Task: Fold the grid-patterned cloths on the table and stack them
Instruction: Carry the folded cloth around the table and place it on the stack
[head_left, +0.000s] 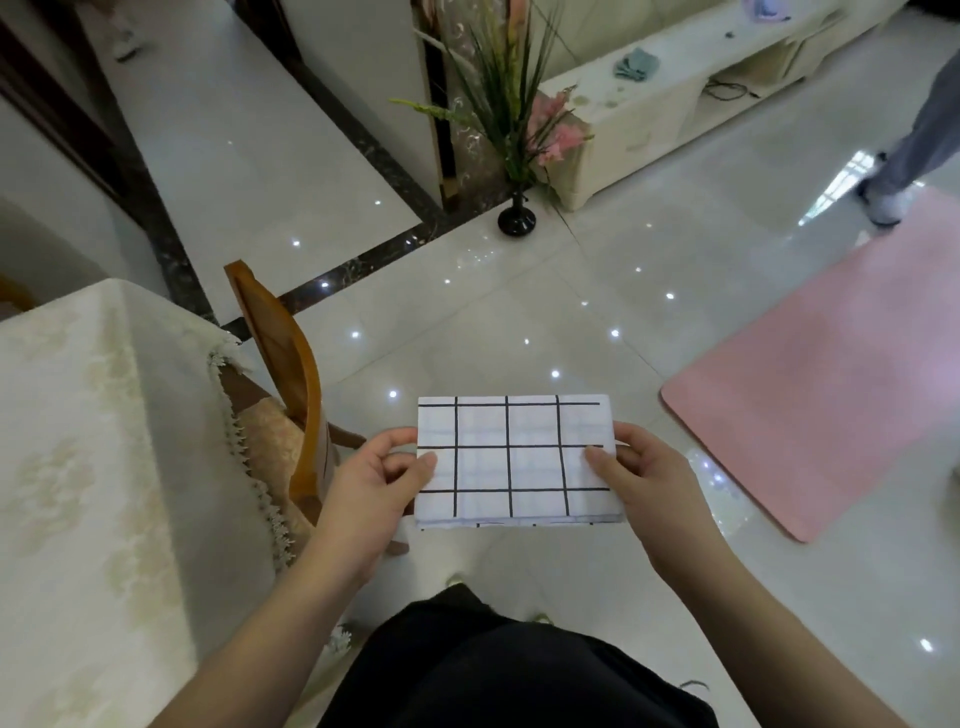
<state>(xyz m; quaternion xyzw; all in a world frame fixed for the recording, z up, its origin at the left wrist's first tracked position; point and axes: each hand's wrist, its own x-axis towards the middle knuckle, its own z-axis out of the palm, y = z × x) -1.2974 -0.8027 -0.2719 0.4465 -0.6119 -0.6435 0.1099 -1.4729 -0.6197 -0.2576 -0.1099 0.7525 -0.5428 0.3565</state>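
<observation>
Between the left hand (375, 475) and right hand (638, 470), out over the floor (519, 312): folded grid cloth (513, 460), held flat, pinched at each short edge by thumb on top and fingers beneath. Well off to the left of the left hand, the counter (67, 467), no stack visible on it. Likely risk: loose layers at the near edge slipping open if either pinch slackens in transit, undoing the fold.
</observation>
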